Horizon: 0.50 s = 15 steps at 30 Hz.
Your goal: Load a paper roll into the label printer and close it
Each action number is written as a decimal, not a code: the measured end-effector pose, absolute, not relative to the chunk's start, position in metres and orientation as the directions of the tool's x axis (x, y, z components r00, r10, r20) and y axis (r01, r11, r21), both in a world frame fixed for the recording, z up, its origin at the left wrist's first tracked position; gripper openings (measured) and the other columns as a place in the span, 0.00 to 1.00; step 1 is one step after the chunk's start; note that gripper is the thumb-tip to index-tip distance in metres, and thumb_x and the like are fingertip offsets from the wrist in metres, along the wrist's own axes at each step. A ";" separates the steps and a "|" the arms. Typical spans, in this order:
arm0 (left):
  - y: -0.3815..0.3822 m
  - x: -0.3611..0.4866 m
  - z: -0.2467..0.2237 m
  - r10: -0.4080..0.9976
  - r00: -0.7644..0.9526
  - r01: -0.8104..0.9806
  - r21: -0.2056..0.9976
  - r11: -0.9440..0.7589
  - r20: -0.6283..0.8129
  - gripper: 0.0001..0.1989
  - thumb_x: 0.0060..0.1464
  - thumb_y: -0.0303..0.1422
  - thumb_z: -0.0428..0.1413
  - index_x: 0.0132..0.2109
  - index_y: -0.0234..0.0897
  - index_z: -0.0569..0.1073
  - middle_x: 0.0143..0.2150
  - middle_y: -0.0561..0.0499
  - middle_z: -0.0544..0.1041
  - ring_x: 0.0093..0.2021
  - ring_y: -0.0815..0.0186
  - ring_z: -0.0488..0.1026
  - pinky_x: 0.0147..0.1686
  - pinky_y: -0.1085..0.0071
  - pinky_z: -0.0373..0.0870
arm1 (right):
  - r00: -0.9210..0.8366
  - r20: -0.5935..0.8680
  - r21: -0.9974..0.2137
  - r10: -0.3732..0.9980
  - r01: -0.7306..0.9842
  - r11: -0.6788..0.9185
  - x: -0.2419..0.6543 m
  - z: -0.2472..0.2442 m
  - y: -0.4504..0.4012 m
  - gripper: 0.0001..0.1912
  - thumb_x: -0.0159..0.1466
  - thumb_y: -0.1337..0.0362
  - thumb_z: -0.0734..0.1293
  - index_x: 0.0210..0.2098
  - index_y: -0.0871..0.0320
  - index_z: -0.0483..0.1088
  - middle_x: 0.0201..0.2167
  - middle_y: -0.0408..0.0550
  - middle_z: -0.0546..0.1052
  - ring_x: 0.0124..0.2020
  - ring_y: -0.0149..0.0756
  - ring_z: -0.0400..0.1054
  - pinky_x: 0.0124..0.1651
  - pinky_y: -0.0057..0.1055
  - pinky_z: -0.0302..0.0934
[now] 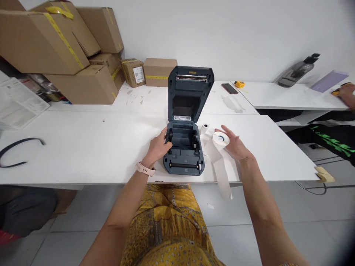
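Observation:
A dark label printer point(184, 147) stands on the white table with its lid point(190, 92) raised; its roll compartment holds no roll. My left hand point(160, 147) grips the printer's left side, thumb over the rim. To the right of the printer, a white label roll point(220, 139) has a loose strip point(222, 177) trailing over the table's front edge. My right hand point(234, 143) is beside the roll with its fingers apart, at the roll's right side; whether it touches the roll is unclear. A smaller white roll point(204, 128) lies between the printer and the label roll.
Cardboard boxes point(83, 83) are stacked at the back left. A phone point(229, 88), a yellow tape measure point(239, 84) and a dark bottle point(296, 72) stand or lie toward the back right. A black strap point(19, 142) lies far left. Another person's hand point(346, 95) shows at the right edge.

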<state>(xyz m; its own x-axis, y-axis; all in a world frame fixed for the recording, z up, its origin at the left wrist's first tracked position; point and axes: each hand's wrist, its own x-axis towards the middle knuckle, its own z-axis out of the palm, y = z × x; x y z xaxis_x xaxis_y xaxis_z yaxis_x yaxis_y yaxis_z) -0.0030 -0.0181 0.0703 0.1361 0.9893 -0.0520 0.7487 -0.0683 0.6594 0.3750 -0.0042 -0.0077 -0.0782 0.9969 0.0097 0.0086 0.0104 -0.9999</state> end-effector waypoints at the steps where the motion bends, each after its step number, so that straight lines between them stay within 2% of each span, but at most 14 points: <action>1: -0.018 -0.003 0.070 0.989 0.136 0.748 0.660 -0.070 -0.050 0.41 0.54 0.29 0.52 0.75 0.41 0.60 0.47 0.48 0.84 0.38 0.58 0.79 0.44 0.63 0.73 | -0.016 0.013 -1.000 1.000 0.006 0.013 0.379 -0.007 0.003 0.47 0.55 0.27 0.68 0.67 0.41 0.66 0.73 0.50 0.67 0.73 0.51 0.62 0.72 0.49 0.62; 2: -0.018 -0.003 0.069 0.989 0.137 0.746 0.662 -0.072 -0.047 0.41 0.54 0.29 0.52 0.75 0.41 0.60 0.45 0.49 0.84 0.37 0.58 0.79 0.44 0.63 0.73 | 0.034 0.004 -0.999 0.999 0.037 0.003 0.383 -0.006 0.011 0.44 0.56 0.27 0.68 0.65 0.41 0.68 0.73 0.49 0.67 0.74 0.51 0.61 0.73 0.51 0.60; 4: -0.017 -0.003 0.069 0.989 0.143 0.740 0.668 -0.078 -0.043 0.41 0.54 0.29 0.52 0.75 0.40 0.60 0.43 0.49 0.84 0.37 0.58 0.79 0.44 0.63 0.73 | 0.033 -0.040 -0.987 0.999 0.152 -0.045 0.386 -0.001 0.030 0.41 0.52 0.33 0.75 0.59 0.45 0.74 0.71 0.52 0.70 0.73 0.54 0.62 0.73 0.53 0.59; 7: -0.017 -0.003 0.069 0.989 0.141 0.738 0.670 -0.079 -0.040 0.41 0.53 0.30 0.51 0.75 0.39 0.60 0.43 0.49 0.84 0.37 0.57 0.79 0.44 0.62 0.73 | -0.130 -0.128 -0.965 0.983 0.243 -0.093 0.380 0.012 0.059 0.42 0.41 0.45 0.84 0.53 0.52 0.79 0.63 0.58 0.78 0.66 0.57 0.70 0.68 0.54 0.62; 9: -0.018 -0.003 0.070 0.990 0.136 0.734 0.675 -0.070 -0.045 0.41 0.53 0.30 0.51 0.75 0.39 0.60 0.45 0.48 0.85 0.37 0.57 0.79 0.44 0.61 0.73 | -0.253 -0.159 -0.953 0.954 0.293 -0.081 0.369 0.023 0.074 0.41 0.40 0.50 0.85 0.53 0.53 0.80 0.57 0.56 0.82 0.58 0.53 0.75 0.65 0.50 0.65; 11: -0.019 -0.002 0.070 0.990 0.131 0.727 0.684 -0.062 -0.049 0.41 0.53 0.30 0.52 0.75 0.40 0.60 0.48 0.48 0.85 0.36 0.57 0.78 0.45 0.61 0.73 | -0.370 -0.209 -0.926 0.905 0.373 -0.061 0.357 0.032 0.085 0.38 0.42 0.51 0.85 0.52 0.54 0.80 0.49 0.52 0.84 0.48 0.47 0.78 0.58 0.46 0.68; 13: -0.020 -0.002 0.070 0.991 0.127 0.716 0.696 -0.059 -0.047 0.41 0.53 0.30 0.52 0.75 0.41 0.61 0.50 0.48 0.85 0.35 0.58 0.78 0.46 0.60 0.73 | -0.424 -0.244 -0.902 0.872 0.430 -0.043 0.349 0.039 0.090 0.33 0.44 0.49 0.84 0.45 0.57 0.81 0.37 0.50 0.84 0.37 0.42 0.76 0.50 0.44 0.70; 15: -0.020 -0.002 0.070 0.991 0.123 0.707 0.705 -0.055 -0.045 0.41 0.53 0.29 0.52 0.75 0.42 0.61 0.49 0.49 0.85 0.36 0.58 0.79 0.46 0.60 0.73 | -0.420 -0.208 -0.908 0.884 0.418 -0.015 0.348 0.046 0.090 0.29 0.46 0.45 0.82 0.38 0.58 0.78 0.29 0.47 0.81 0.30 0.39 0.74 0.43 0.43 0.70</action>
